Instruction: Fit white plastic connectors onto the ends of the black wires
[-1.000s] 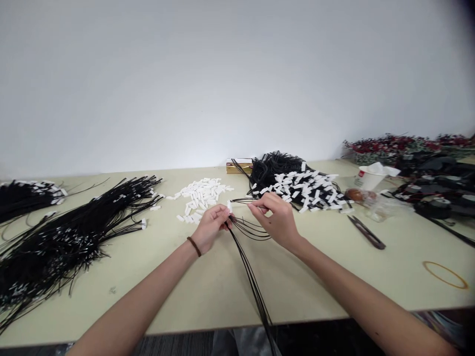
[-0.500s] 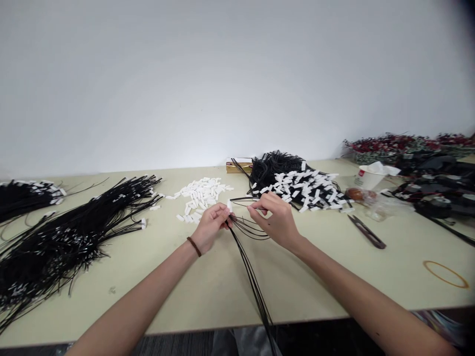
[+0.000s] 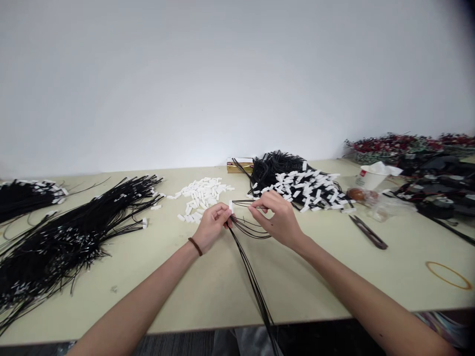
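A small white connector [image 3: 231, 205] is pinched upright in my left hand [image 3: 215, 222], together with a bundle of thin black wires [image 3: 250, 272] that hangs down past the table's front edge. To its right, my right hand [image 3: 276, 217] has thumb and forefinger closed on thin black wires [image 3: 242, 202] that run to the connector. More loose wire ends curve below, between the two hands. Behind my left hand lies a pile of white connectors [image 3: 203, 193]. Beyond my right hand is a heap of black wires with white connectors [image 3: 308, 188].
Long black wire bundles [image 3: 85, 227] cover the left of the table [image 3: 178, 296]. At the right are dark snips [image 3: 367, 232], a paper cup [image 3: 371, 177], a plastic bag [image 3: 389, 207], a yellow ring [image 3: 449, 275] and coiled black cables [image 3: 438, 188]. A gold box [image 3: 239, 166] stands near the wall.
The view has shifted very slightly. My hands keep nearly the same pose, and the wires between them have moved a little.
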`<control>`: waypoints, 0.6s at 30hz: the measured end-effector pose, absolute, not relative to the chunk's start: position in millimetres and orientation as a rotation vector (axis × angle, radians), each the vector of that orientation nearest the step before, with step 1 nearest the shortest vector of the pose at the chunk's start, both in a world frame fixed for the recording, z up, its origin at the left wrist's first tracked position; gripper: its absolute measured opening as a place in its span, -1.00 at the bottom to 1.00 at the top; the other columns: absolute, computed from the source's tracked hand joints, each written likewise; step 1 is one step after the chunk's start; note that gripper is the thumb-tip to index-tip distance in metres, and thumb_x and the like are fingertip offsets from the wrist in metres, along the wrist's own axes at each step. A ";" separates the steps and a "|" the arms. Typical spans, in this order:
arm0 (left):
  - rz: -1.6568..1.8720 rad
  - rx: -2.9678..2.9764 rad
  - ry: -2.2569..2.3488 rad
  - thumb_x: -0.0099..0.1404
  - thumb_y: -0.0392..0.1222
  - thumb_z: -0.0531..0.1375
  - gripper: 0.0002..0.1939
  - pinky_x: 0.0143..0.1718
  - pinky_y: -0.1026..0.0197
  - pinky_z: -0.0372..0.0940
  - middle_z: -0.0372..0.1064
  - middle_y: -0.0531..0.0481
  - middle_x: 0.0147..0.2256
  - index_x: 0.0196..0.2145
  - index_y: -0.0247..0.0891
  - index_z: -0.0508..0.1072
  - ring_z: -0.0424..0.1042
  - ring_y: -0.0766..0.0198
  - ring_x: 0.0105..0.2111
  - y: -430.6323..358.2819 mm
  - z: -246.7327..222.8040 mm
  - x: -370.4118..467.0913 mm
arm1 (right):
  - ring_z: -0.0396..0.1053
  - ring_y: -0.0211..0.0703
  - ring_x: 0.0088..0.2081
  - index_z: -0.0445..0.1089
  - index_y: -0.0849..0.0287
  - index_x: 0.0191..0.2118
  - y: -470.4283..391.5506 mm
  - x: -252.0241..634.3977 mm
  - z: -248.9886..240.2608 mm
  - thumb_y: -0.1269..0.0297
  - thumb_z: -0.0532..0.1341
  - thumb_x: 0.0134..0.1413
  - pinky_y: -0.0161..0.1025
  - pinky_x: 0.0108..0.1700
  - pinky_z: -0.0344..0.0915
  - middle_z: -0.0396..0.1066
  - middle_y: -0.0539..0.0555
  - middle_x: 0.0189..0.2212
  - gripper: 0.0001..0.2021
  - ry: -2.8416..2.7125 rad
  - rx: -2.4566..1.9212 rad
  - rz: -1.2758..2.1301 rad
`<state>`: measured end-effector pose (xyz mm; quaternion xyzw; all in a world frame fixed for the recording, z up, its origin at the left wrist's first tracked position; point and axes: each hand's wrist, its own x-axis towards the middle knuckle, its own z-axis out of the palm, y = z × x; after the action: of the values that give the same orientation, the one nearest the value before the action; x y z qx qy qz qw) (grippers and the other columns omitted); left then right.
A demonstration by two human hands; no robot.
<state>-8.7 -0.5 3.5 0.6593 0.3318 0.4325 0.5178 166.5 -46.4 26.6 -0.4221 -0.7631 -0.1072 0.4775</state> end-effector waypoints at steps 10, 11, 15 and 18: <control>1.008 1.660 0.804 0.13 -0.06 0.14 -0.77 -0.54 0.31 0.11 0.27 0.07 -0.62 -0.53 -0.28 0.29 0.23 0.39 -0.61 -3.6 7.8 -8.4 | 0.08 -0.26 -0.49 0.27 0.18 -0.48 -41.8 171.7 24.1 0.31 0.08 0.11 -0.28 -0.40 0.07 0.17 -0.01 -0.59 -0.83 -1.864 -1.056 -0.293; 0.999 1.672 0.803 0.13 -0.07 0.14 -0.77 -0.54 0.31 0.11 0.27 0.07 -0.62 -0.54 -0.28 0.29 0.23 0.39 -0.61 -3.9 8.1 -8.5 | 0.08 -0.26 -0.49 0.26 0.19 -0.48 -41.7 171.9 24.2 0.30 0.08 0.11 -0.28 -0.40 0.06 0.17 -0.01 -0.59 -0.83 -1.868 -1.051 -0.292; 0.975 1.712 0.802 0.14 -0.08 0.12 -0.78 -0.54 0.31 0.11 0.27 0.06 -0.63 -0.53 -0.28 0.29 0.22 0.38 -0.61 -3.9 8.2 -9.4 | 0.09 -0.23 -0.45 0.25 0.18 -0.47 -41.3 172.1 23.7 0.28 0.07 0.12 -0.27 -0.40 0.06 0.19 0.01 -0.56 -0.82 -1.902 -1.054 -0.298; 0.945 1.744 0.780 0.15 -0.06 0.11 -0.77 -0.54 0.31 0.11 0.28 0.06 -0.63 -0.52 -0.28 0.30 0.22 0.37 -0.61 -4.0 7.9 -9.8 | 0.10 -0.19 -0.38 0.25 0.17 -0.46 -41.1 171.3 22.5 0.29 0.06 0.12 -0.24 -0.34 0.09 0.21 0.05 -0.49 -0.83 -1.950 -1.045 -0.297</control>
<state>-9.8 -4.0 7.9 0.7160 0.3202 0.3880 0.4841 171.3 -41.1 22.5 -0.4207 -0.7847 -0.1196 0.4391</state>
